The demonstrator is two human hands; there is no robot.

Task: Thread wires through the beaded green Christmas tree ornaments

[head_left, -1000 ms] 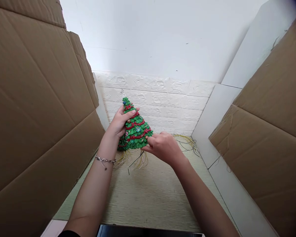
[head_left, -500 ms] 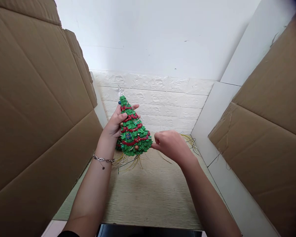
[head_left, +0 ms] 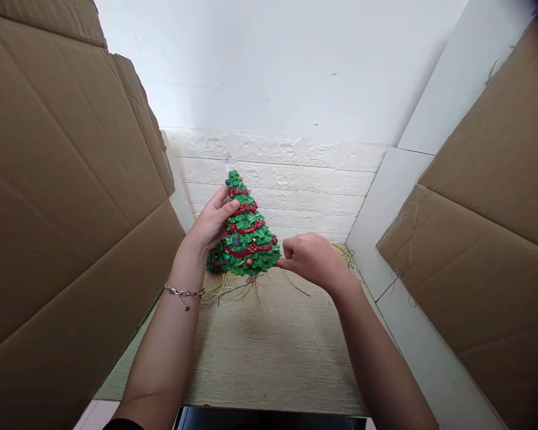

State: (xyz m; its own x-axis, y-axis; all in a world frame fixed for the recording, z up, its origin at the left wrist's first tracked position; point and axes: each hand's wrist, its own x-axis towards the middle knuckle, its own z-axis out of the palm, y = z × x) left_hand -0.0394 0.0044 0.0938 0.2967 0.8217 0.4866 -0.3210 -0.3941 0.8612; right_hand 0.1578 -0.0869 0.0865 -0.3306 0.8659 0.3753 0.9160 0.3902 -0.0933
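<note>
A small green Christmas tree (head_left: 247,239) with red garlands, tiny ornaments and a clear star on top stands upright at the back of a pale wood-grain surface (head_left: 269,358). My left hand (head_left: 211,222) is wrapped round the tree's upper left side, thumb across the front. My right hand (head_left: 312,258) sits just right of the tree's lowest tier, its fingers curled in a loose pinch, touching or almost touching the tier's edge. Thin yellow and dark wires (head_left: 233,289) fan out from under the tree.
Tall brown cardboard sheets wall in the left (head_left: 63,197) and right (head_left: 488,239) sides. A white brick-pattern panel (head_left: 305,173) closes the back. More yellow wires (head_left: 347,255) lie coiled in the back right corner. A dark edge (head_left: 269,418) runs along the near side.
The tree has turned and been brought upright in my left hand. My right hand came off the lower tier and now hovers just right of it.
</note>
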